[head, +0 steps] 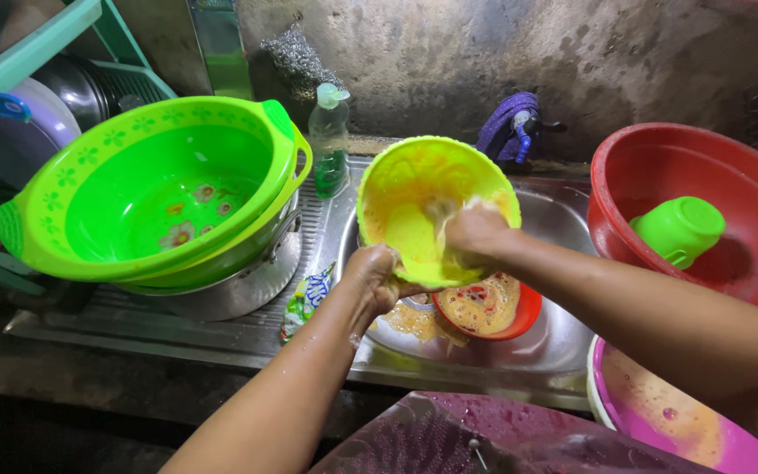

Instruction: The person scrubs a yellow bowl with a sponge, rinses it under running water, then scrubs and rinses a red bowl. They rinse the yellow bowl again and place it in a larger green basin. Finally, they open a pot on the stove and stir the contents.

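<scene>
A yellow plastic bowl [414,189] is tilted up over the steel sink [554,342], its inside facing me and coated in foam. My left hand [375,276] grips the bowl's lower rim from below. My right hand [475,233] is inside the bowl, fingers closed on a soapy scrubbing pad that is mostly hidden by foam. Under the bowl, a small red bowl [489,309] full of sudsy water sits in the sink.
A large green basin [160,193] rests on a metal pot at the left. Behind stand a dish-soap bottle [330,145] and a steel scourer. A red basin [704,211] with a green cup [679,230] is at the right, a pink basin [660,412] below it.
</scene>
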